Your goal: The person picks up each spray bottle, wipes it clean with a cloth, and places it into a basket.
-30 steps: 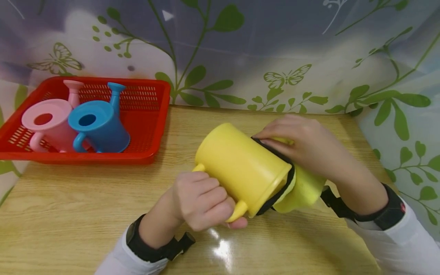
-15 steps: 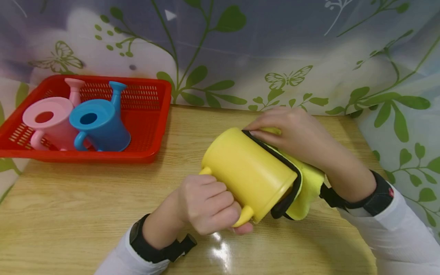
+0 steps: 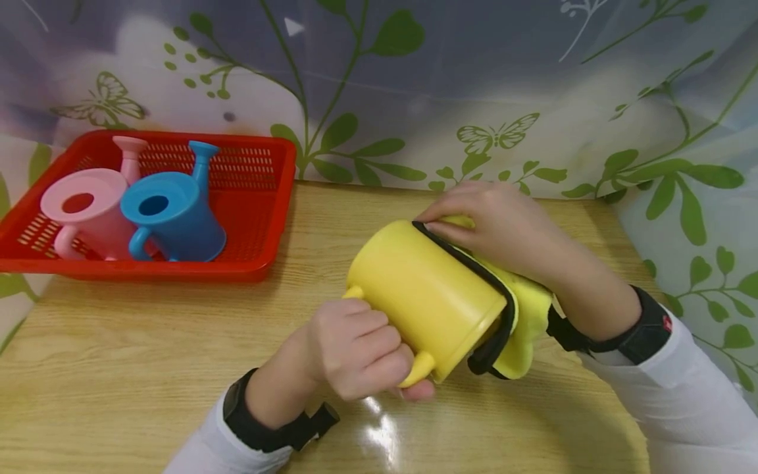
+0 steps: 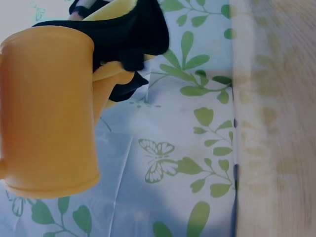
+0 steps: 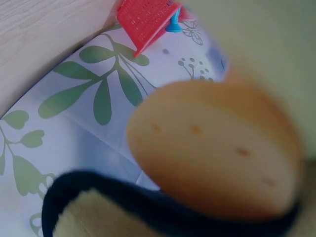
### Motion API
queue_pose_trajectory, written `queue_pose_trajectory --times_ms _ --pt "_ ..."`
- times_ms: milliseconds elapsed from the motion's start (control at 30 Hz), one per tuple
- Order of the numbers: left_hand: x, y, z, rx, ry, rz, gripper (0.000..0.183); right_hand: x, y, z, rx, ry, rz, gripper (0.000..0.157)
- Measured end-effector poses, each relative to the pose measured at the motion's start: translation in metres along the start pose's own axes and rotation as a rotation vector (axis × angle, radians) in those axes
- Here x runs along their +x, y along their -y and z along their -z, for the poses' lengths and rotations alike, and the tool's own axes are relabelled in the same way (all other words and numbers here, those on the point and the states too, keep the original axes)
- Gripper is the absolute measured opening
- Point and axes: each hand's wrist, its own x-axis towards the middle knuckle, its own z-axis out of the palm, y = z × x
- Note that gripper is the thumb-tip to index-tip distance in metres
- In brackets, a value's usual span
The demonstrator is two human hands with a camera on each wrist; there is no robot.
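A yellow watering can (image 3: 426, 289) is held tilted above the table, its base towards the upper left. My left hand (image 3: 361, 349) grips its handle, fingers curled round it. My right hand (image 3: 497, 230) pinches a yellow cloth with a black border (image 3: 524, 322) and holds it along the can's right side. In the left wrist view the can's body (image 4: 49, 113) appears orange, the cloth's black edge (image 4: 131, 29) beyond it. The right wrist view shows the spout's rose (image 5: 212, 148) with several small holes, close above the cloth (image 5: 98, 215). Most of the spout is hidden in the head view.
A red plastic basket (image 3: 251, 217) stands at the back left of the wooden table (image 3: 148, 349). Inside it are a pink watering can (image 3: 97, 210) and a blue watering can (image 3: 177, 217). A patterned curtain (image 3: 491, 79) hangs behind the table.
The watering can and my left hand have shifted slightly right and down. My right hand has moved left and up with the cloth, along the can's side. The basket stays put.
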Motion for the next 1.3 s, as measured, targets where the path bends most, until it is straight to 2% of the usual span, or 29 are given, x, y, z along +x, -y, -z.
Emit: queue_pose_trajectory --times_ms 367,667,800,1300 --pt "-0.007 0.008 0.002 0.039 -0.036 0.028 0.041 -0.016 -0.003 -0.001 -0.039 -0.039 0.038 0.017" --pt "-0.010 0.012 0.002 0.057 -0.053 0.028 0.041 -0.028 -0.006 -0.009 -0.091 -0.180 0.146 0.019" --pt "-0.010 0.013 0.003 0.057 -0.052 0.029 0.042 -0.031 -0.009 -0.010 -0.100 -0.218 0.178 0.021" --pt "-0.012 0.014 0.005 0.068 -0.048 0.022 0.041 -0.046 -0.018 -0.001 -0.191 -0.175 0.135 0.025"
